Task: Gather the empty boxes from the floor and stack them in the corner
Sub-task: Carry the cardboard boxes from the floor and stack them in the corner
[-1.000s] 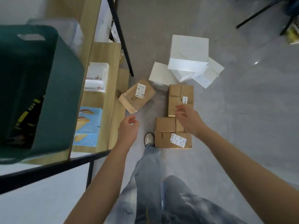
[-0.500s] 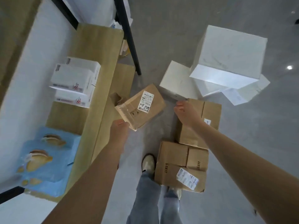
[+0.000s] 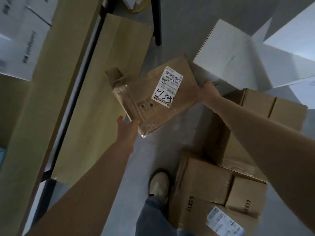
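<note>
A brown cardboard box with a white shipping label (image 3: 153,103) lies tilted at the middle of the view, beside the low shelf. My left hand (image 3: 127,128) holds its near left corner, fingers tucked under the edge and thumb spread out. At the box's right edge, my right hand (image 3: 207,92) grips with the fingers hidden behind the cardboard. Two more brown boxes lie on the floor: one under my right forearm (image 3: 255,133) and one by my foot (image 3: 213,189). White boxes (image 3: 230,57) are piled at the upper right.
A wooden shelf unit (image 3: 68,82) with a black frame leg (image 3: 157,23) runs along the left; white cartons (image 3: 22,40) sit on it. My shoe (image 3: 159,184) stands on the grey floor between the shelf and the brown boxes.
I have bent down closer. My right hand moved left from the floor box to the labelled box's right edge, and my left hand reached its near corner.
</note>
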`<action>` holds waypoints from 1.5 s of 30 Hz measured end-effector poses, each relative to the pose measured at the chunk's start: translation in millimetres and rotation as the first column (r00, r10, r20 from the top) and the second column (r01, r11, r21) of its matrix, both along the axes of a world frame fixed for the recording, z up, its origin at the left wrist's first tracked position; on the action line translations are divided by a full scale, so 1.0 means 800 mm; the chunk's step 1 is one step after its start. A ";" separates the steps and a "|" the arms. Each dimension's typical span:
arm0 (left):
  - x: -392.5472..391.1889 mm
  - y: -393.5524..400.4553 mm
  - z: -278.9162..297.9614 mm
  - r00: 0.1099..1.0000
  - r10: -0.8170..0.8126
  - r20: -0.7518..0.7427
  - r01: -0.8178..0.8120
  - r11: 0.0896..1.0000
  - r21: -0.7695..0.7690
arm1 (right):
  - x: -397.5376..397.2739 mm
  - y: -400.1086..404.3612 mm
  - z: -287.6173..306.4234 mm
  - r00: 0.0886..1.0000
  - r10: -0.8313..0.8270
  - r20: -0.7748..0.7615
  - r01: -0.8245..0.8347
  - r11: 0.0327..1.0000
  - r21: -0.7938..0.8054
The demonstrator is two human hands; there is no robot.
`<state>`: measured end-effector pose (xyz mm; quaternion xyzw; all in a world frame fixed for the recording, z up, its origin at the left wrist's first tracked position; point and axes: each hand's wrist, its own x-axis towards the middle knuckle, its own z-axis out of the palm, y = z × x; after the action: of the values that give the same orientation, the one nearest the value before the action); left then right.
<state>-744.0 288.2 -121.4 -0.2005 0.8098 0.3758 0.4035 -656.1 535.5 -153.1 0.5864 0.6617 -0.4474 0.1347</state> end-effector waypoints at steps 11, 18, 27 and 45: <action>0.004 0.007 -0.005 0.996 0.078 0.037 -0.083 0.982 0.171 | 0.002 0.002 -0.019 1.000 0.020 -0.013 -0.020 0.999 -0.029; 0.023 0.002 0.085 0.999 0.050 0.014 -0.052 0.986 0.159 | 0.053 -0.002 0.083 1.000 0.004 -0.006 -0.004 0.999 0.047; 0.073 -0.009 0.301 0.999 0.041 -0.007 -0.038 0.973 0.226 | 0.144 -0.033 0.325 0.972 -0.189 -0.141 0.194 0.981 0.023; 0.292 -0.145 0.701 0.964 0.172 -0.203 -0.102 0.944 0.315 | 0.354 -0.173 0.774 0.915 0.034 -0.402 0.047 0.981 0.191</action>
<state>-510.6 172.1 439.5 -0.1480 0.7678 0.5428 0.3066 -372.7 396.7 466.4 0.4941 0.7140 -0.4917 -0.0648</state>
